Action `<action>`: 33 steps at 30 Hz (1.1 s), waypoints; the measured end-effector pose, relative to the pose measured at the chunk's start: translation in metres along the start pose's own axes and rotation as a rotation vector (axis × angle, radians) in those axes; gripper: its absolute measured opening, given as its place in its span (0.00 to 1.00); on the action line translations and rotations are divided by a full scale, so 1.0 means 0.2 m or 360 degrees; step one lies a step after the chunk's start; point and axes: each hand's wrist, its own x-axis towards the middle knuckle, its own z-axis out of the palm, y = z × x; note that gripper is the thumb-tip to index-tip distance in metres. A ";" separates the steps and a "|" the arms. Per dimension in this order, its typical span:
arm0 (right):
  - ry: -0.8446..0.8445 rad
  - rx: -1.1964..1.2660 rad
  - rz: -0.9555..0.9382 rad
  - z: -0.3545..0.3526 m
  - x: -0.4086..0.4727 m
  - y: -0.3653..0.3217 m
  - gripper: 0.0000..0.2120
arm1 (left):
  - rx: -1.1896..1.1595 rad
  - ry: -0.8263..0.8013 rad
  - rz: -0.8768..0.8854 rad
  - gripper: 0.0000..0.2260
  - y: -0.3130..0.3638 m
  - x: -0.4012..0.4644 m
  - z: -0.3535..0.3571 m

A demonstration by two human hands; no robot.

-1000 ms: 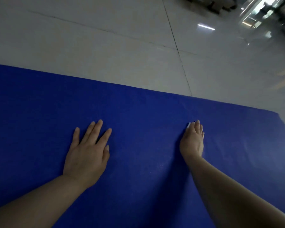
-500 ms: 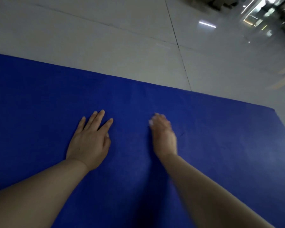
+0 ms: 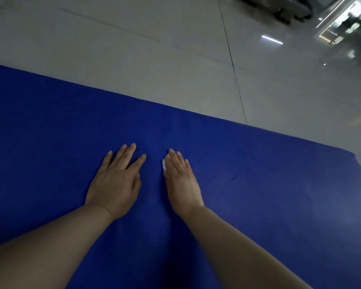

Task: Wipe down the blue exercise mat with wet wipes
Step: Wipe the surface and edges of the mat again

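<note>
The blue exercise mat (image 3: 258,184) looks matt and finely textured, while the pale tiled floor (image 3: 133,69) is glossy and smooth.

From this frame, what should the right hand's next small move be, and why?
Probably sweep back rightward. The right hand presses a white wet wipe flat on the blue mat, close beside the braced left hand, with wide mat open to its right.

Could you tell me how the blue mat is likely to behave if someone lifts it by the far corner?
The blue mat looks thin and lies flat on the tiled floor, so it would probably droop rather than stay stiff. Its matte surface suggests it is not slippery. The left hand rests flat on it and may pin it.
</note>
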 end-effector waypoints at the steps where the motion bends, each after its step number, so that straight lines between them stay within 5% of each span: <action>1: -0.0005 -0.0017 0.0007 -0.02 -0.05 0.08 0.21 | -0.0020 0.0002 0.0000 0.23 0.00 0.00 0.00; 3: 0.0035 -0.0034 0.0161 -0.09 -0.16 0.26 0.21 | -0.0040 0.0011 -0.0002 0.22 0.00 -0.01 0.01; 8: 0.0484 0.0164 0.1191 -0.20 -0.38 0.55 0.18 | -0.0267 0.0143 0.0025 0.18 0.01 -0.01 0.01; 11: 0.0541 0.0120 0.1308 -0.18 -0.36 0.55 0.18 | -0.0458 0.0276 0.0053 0.13 0.00 -0.13 0.00; 15: 0.0487 0.0103 0.1198 -0.12 -0.29 0.41 0.20 | -0.0551 0.0294 0.0129 0.15 -0.02 -0.24 0.01; 20: 0.0182 0.0127 0.0122 0.11 -0.16 -0.17 0.22 | -0.0564 0.0341 -0.0001 0.13 -0.01 -0.21 0.02; 24: 0.0072 0.0213 -0.0093 0.03 -0.19 -0.10 0.18 | -0.0520 0.0097 0.0120 0.13 -0.06 -0.22 -0.02; 27: 0.0209 0.0171 0.0328 -0.08 -0.32 0.18 0.17 | -0.0605 -0.0015 0.0190 0.16 -0.10 -0.24 -0.05; 31: 0.0482 0.0209 0.1501 -0.24 -0.37 0.50 0.21 | -0.0656 0.0051 0.0237 0.22 -0.07 -0.25 -0.06; 33: 0.0463 0.0178 0.1623 -0.24 -0.27 0.48 0.22 | -0.0703 0.0098 0.0247 0.22 -0.08 -0.25 -0.06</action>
